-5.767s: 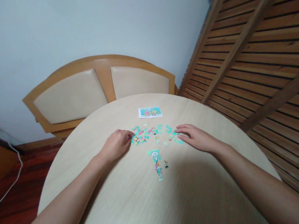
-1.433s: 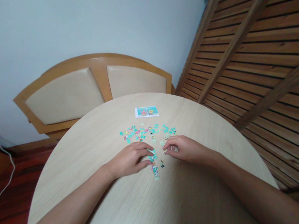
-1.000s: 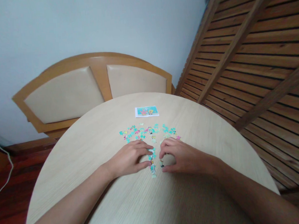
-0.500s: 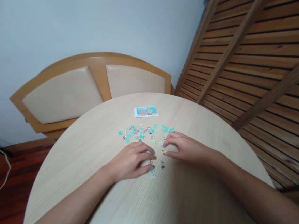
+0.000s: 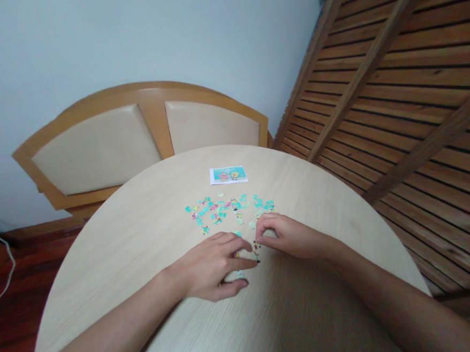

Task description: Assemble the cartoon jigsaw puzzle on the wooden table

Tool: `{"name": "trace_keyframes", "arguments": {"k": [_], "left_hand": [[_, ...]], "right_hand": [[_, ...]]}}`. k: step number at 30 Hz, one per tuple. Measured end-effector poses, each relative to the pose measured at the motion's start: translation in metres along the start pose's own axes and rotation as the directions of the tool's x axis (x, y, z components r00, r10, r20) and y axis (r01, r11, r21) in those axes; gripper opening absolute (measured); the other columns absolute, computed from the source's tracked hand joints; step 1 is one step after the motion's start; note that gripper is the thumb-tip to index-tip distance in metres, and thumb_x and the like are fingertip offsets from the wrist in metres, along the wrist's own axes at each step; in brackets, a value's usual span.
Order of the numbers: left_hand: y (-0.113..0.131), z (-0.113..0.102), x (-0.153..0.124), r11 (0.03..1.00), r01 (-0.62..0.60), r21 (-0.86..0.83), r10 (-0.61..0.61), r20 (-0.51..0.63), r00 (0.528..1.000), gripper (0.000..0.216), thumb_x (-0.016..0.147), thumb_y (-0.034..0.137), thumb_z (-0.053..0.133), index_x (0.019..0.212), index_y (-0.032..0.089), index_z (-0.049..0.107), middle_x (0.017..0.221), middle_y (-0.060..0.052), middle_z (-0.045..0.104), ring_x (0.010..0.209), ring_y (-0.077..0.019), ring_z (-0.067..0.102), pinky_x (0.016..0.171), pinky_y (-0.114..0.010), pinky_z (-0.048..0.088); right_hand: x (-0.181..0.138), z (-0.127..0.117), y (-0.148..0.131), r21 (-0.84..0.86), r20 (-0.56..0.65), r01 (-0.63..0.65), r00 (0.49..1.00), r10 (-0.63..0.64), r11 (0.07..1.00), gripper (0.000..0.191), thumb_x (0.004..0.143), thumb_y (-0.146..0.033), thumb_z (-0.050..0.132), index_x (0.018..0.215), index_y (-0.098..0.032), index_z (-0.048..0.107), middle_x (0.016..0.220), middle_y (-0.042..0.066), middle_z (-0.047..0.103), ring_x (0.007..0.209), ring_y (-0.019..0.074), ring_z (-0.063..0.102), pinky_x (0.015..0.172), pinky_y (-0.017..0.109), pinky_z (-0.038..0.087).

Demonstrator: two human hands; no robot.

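My left hand lies low over the table with its fingers apart. One fingertip reaches a small piece with a dark end, and under the fingers a joined strip of puzzle pieces is partly covered. To the right, my right hand has thumb and index finger closed at a small yellow and dark puzzle piece. This piece sits just above the one at my left fingertip; whether they touch I cannot tell. Loose turquoise, pink and yellow puzzle pieces are scattered beyond both hands.
A picture card with a pink and a yellow cartoon figure lies past the pieces. Everything rests on a round pale wooden table. A bench with padded backrest stands behind it, and a slatted wooden panel rises at the right.
My left hand has moved slightly right and nearer me, its fingers now stretched to the dark-ended piece. The right hand has drawn its thumb and index finger together, with the yellow piece slightly nearer me.
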State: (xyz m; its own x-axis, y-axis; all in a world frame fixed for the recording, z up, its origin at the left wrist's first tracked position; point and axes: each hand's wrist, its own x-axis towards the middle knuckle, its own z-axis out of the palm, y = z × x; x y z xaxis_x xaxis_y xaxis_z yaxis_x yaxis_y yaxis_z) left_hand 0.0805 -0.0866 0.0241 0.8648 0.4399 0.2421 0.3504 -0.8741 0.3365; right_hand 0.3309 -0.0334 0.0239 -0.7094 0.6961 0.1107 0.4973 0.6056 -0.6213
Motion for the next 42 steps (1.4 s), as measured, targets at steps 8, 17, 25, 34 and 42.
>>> {"name": "trace_keyframes", "arguments": {"k": [8,17,25,34,42], "left_hand": [[-0.001,0.0,0.0,0.999,0.0,0.041,0.0,-0.003,1.0,0.037,0.092,0.036,0.065,0.128,0.025,0.067,0.128,-0.013,0.061,0.114,-0.0316,0.06,0.101,-0.047,0.048],[0.0,-0.001,0.002,0.995,0.02,0.093,-0.024,0.044,0.999,0.04,0.094,0.038,0.064,0.131,0.026,0.065,0.131,-0.013,0.058,0.116,-0.0323,0.057,0.102,-0.048,0.046],[0.001,-0.003,0.001,0.996,0.002,0.094,-0.006,0.045,0.999,0.04,0.094,0.037,0.064,0.132,0.025,0.064,0.138,-0.012,0.056,0.121,-0.0324,0.055,0.106,-0.048,0.044],[-0.002,0.001,0.001,0.994,-0.041,0.104,0.038,0.034,0.999,0.042,0.094,0.039,0.062,0.133,0.023,0.062,0.142,-0.007,0.059,0.125,-0.031,0.053,0.109,-0.047,0.042],[-0.003,0.001,0.001,0.994,-0.051,0.096,0.047,0.036,0.998,0.039,0.096,0.039,0.06,0.131,0.022,0.062,0.138,-0.009,0.061,0.123,-0.0306,0.055,0.108,-0.047,0.043]], "right_hand": [[-0.003,0.008,-0.004,-0.015,-0.033,-0.081,0.996,0.08,0.997,0.016,0.094,-0.027,0.061,0.08,-0.022,0.07,0.115,0.009,0.066,0.121,0.0274,0.055,0.109,0.05,0.034],[-0.005,0.011,-0.005,-0.098,-0.018,-0.114,0.993,0.113,0.989,0.013,0.089,-0.028,0.067,0.081,-0.023,0.075,0.125,0.011,0.062,0.126,0.0317,0.05,0.11,0.055,0.034],[-0.006,0.017,-0.001,-0.149,-0.076,-0.096,0.993,0.085,0.984,0.011,0.086,-0.029,0.071,0.079,-0.023,0.077,0.125,0.012,0.061,0.126,0.0322,0.049,0.108,0.053,0.039],[-0.004,0.005,0.005,-0.16,-0.137,-0.06,0.99,0.038,0.985,0.007,0.084,-0.027,0.076,0.084,-0.022,0.073,0.112,0.009,0.065,0.116,0.0275,0.053,0.104,0.044,0.042],[-0.001,-0.011,0.019,-0.192,-0.244,-0.156,0.964,0.106,0.969,0.007,0.087,-0.025,0.072,0.082,-0.021,0.074,0.098,0.008,0.069,0.106,0.0266,0.057,0.098,0.042,0.043]]}}
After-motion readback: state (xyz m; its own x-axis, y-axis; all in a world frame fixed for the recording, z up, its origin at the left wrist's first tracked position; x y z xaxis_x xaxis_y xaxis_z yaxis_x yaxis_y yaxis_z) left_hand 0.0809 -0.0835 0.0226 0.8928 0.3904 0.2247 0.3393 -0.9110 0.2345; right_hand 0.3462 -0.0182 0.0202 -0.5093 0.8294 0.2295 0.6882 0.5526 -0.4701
